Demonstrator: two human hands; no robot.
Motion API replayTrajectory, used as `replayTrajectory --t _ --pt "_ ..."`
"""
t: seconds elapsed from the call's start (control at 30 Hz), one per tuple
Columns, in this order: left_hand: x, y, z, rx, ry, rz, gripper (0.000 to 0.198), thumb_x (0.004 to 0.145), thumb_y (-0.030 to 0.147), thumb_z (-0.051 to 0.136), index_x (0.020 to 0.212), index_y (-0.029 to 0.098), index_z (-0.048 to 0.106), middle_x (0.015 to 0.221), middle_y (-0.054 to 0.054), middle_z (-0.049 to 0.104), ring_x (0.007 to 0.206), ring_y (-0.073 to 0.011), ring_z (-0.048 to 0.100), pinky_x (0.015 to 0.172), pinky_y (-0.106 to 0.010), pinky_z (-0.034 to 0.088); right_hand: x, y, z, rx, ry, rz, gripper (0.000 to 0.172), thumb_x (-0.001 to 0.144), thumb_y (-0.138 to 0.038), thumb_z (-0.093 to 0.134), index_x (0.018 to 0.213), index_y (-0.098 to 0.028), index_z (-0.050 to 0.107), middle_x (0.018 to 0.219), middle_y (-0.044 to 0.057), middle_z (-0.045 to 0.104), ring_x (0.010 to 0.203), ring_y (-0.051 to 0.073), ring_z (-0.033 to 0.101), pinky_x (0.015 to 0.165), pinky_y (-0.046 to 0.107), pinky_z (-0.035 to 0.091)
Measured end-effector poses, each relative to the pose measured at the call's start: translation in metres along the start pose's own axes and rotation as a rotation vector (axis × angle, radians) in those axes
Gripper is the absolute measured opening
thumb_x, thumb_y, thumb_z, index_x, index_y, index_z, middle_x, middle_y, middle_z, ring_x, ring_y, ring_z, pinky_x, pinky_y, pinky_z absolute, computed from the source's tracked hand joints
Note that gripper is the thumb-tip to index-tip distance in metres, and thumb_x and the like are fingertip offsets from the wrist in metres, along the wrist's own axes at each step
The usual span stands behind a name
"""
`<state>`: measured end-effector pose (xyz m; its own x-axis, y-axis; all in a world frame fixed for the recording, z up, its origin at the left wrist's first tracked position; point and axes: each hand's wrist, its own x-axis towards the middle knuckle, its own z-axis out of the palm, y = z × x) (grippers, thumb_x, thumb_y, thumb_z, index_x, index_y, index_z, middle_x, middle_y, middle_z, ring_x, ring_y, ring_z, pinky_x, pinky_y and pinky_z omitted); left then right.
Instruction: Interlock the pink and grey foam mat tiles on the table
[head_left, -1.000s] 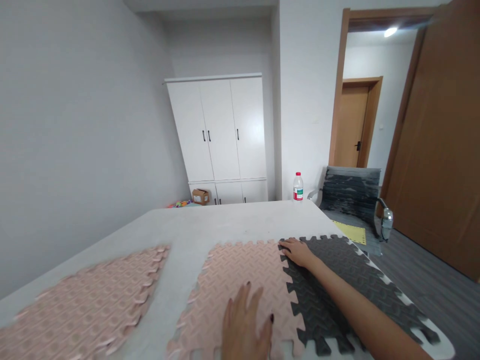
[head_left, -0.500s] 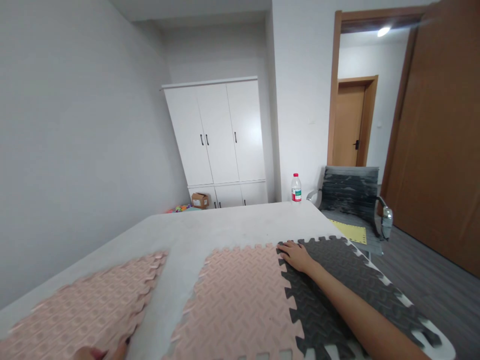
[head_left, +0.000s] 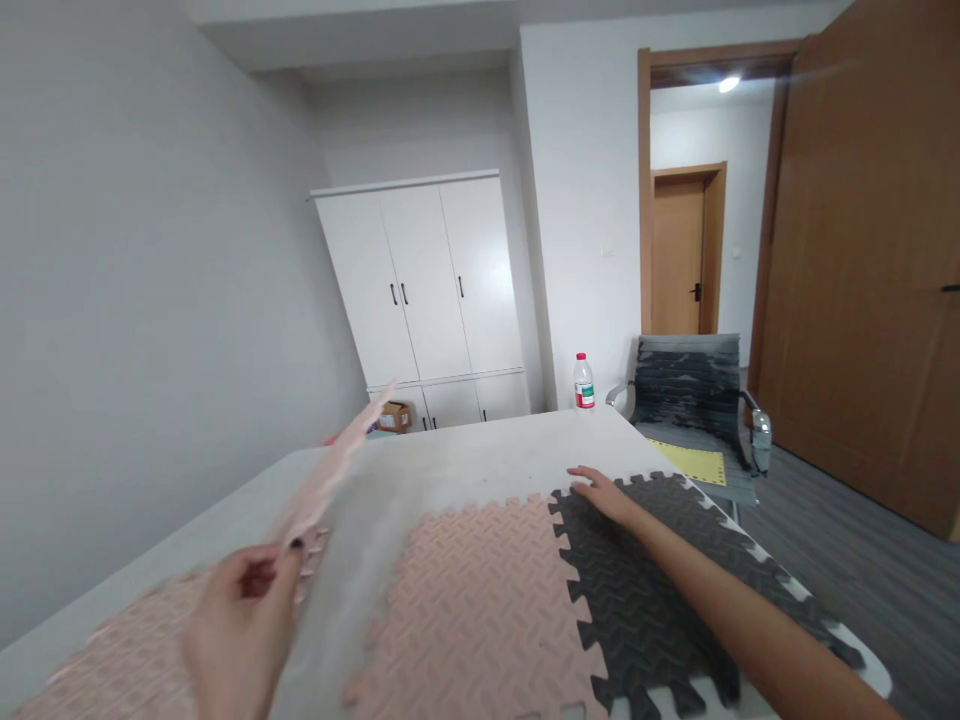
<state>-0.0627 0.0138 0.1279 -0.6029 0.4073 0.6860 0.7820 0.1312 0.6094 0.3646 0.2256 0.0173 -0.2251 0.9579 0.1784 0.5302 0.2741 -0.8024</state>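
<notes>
The left hand [head_left: 240, 620] has its fingers [head_left: 259, 575] pinched on a blurred pink tile [head_left: 330, 475], which rises tilted up beyond them. The right hand [head_left: 604, 492] lies flat, fingers together, on the grey tile [head_left: 637, 590], beside the joined pink mat [head_left: 480, 600].

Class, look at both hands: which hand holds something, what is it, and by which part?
The left hand holds a lifted pink foam tile by its near edge. The right hand holds nothing; it rests flat on the dark grey tile.
</notes>
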Motion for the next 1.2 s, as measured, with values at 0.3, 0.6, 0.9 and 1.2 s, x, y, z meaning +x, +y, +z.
replayTrajectory --t 0.3,0.6,0.9,1.2 --pt "-0.103 0.179 0.170 -0.090 -0.755 0.729 0.001 0.076 0.021 0.052 0.075 0.021 0.052 0.083 0.000 0.059 0.083 -0.0144 0.055 0.078 -0.027 0.040 -0.012 0.039 -0.119 0.748 0.295 0.356 0.046 0.093 -0.054 0.026 0.122 -0.024 0.045 0.112 0.010 0.064 0.093 0.019 0.066 0.078 0.037 0.054" --pt "-0.122 0.173 0.280 0.092 -0.961 0.619 0.027 0.087 0.039 0.054 0.100 0.016 0.058 0.102 -0.004 0.061 0.091 -0.0164 0.058 0.082 -0.038 0.049 -0.002 0.098 -0.138 0.463 0.338 0.579 0.024 0.083 -0.024 0.054 0.106 -0.018 0.053 0.098 0.009 0.067 0.072 0.014 0.067 0.067 0.030 0.055" --pt "-0.118 0.170 0.316 0.229 -1.028 0.609 0.027 0.087 0.039 0.054 0.100 0.016 0.060 0.103 -0.004 0.062 0.094 -0.0168 0.059 0.083 -0.039 0.050 0.019 0.133 -0.134 -0.041 0.369 0.522 0.028 0.084 -0.042 0.051 0.086 -0.018 0.064 0.076 0.005 0.067 0.071 0.015 0.063 0.063 0.025 0.050" --pt "-0.127 0.177 0.309 0.289 -0.935 0.723 0.031 0.089 0.043 0.049 0.099 0.016 0.060 0.104 -0.005 0.062 0.098 -0.0184 0.058 0.087 -0.042 0.047 0.021 0.140 -0.124 -0.497 0.429 0.479 0.022 0.083 -0.030 0.047 0.077 -0.018 0.064 0.086 0.010 0.068 0.086 0.022 0.062 0.073 0.028 0.043"
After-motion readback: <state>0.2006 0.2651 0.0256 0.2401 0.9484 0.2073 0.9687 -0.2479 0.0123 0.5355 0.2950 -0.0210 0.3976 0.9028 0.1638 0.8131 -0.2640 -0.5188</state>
